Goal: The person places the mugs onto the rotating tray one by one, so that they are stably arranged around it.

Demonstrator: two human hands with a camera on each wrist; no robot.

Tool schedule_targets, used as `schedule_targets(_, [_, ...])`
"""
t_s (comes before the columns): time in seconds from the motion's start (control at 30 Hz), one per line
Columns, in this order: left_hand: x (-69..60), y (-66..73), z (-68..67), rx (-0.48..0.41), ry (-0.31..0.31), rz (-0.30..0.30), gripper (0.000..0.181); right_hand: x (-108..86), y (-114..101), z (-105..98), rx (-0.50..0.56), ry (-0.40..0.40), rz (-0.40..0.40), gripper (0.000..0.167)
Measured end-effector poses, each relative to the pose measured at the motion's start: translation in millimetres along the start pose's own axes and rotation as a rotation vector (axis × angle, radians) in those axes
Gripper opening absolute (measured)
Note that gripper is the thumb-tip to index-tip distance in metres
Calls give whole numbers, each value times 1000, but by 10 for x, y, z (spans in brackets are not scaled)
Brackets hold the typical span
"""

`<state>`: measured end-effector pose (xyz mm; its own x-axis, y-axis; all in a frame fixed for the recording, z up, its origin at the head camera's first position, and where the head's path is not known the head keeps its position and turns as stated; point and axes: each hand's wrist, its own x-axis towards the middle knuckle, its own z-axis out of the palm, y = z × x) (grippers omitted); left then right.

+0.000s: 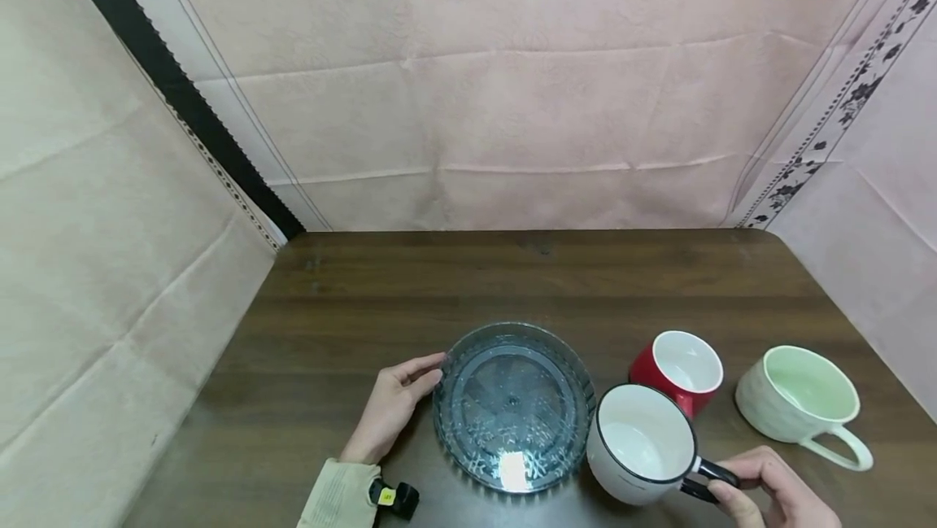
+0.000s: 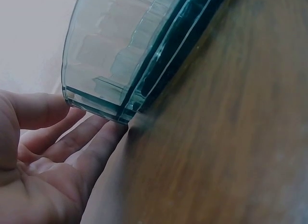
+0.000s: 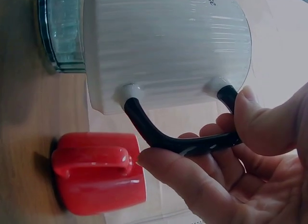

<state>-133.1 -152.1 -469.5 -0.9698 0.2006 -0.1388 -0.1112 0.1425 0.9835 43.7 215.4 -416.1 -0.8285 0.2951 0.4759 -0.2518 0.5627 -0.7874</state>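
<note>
While my left hand [image 1: 398, 402] touches the left edge of the clear bluish glass bowl [image 1: 515, 410], my right hand [image 1: 779, 491] grips the white mug [image 1: 644, 438] by its black handle [image 3: 143, 124]. Left: thumb at the rim, other fingers fairly straight along the outer wall, not wrapped round it. Right: thumb and fingers curled on the handle, firm pinch.

Bowl sits on the wooden table [image 1: 512, 276], between my hands. White mug is just right of the bowl, at its near right edge; its base looks off the table in the right wrist view, mouth up. Can't tell if mug and bowl touch. Dark rim on the mug, some dark lettering on its side, partly cut off.

Red mug [image 1: 681, 365], white inside, stands upright just behind the white mug, handle towards me. Pale green mug [image 1: 794, 398] stands farther right, upright, handle pointing to the near right. Light cloth [image 1: 512, 121] hangs behind the table. Black device [image 1: 395, 497] on my left wrist, pale sleeve [image 1: 338, 495] beside it.
</note>
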Motion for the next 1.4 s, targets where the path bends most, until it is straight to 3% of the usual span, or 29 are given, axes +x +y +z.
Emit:
schedule_targets(0.13, [-4, -11, -2, 0, -7, -8, 29, 42, -21, 40, -1, -7, -11, 39])
schedule_targets(0.33, [6, -25, -6, 3, -10, 2, 30, 91, -45, 114, -38, -26, 38, 38])
schedule_targets(0.53, [12, -25, -7, 7, -10, 12, 30, 173, -76, 189, -25, -76, -9, 40])
schedule_targets(0.7, [11, -18, -5, 3, -10, 11, 30, 222, -112, 250, -33, -105, 32, 37])
schedule_targets(0.93, [3, -8, -4, 11, -8, 9, 29, 300, -48, 332, 124, -145, -118, 40])
schedule_targets(1.0, [-1, -8, -4, 11, -8, 8, 29, 324, -60, 351, 117, -162, -107, 39])
schedule_targets(1.2, [-4, -8, -3, 12, -10, 9, 29, 368, -162, 409, 34, -183, 59, 31])
schedule_targets(1.4, [0, -10, -4, 10, -10, 11, 29, 412, -189, 478, -3, -157, 63, 27])
